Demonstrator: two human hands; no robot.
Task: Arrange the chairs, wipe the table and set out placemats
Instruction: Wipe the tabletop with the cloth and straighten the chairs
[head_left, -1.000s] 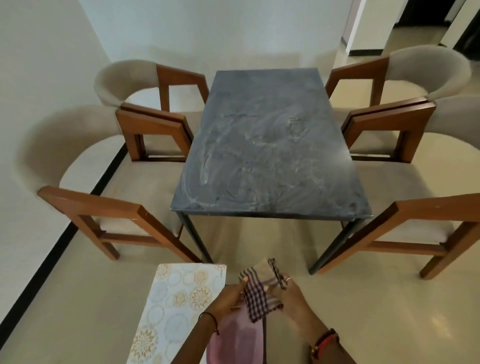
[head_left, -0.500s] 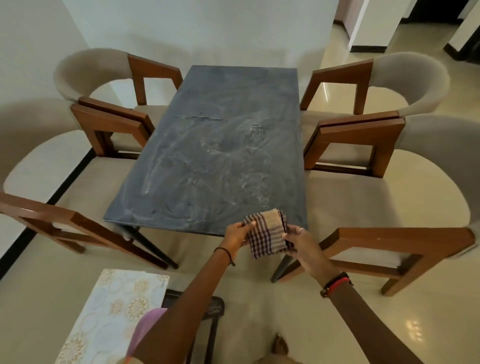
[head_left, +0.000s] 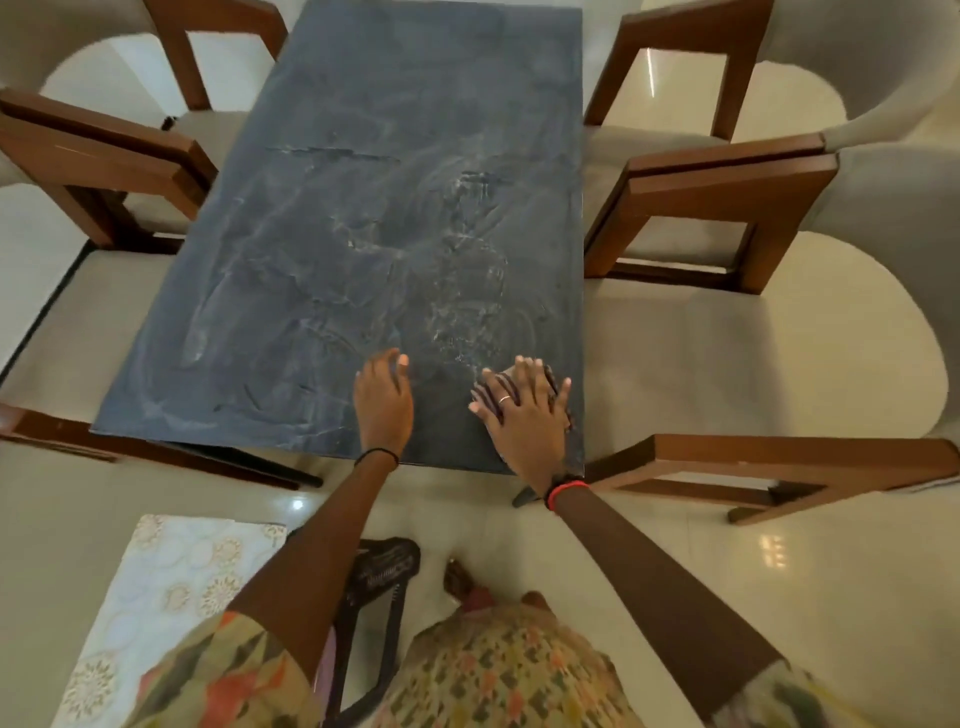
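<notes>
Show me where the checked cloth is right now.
In the head view, the checked cloth lies on the table near its front right corner, pressed flat under the right hand.

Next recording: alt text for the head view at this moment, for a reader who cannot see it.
The person's right hand presses a checked cloth flat on the near right corner of a smeared dark table, the left hand resting beside it. Wooden armchairs stand on both sides; a patterned placemat lies at lower left.
</notes>
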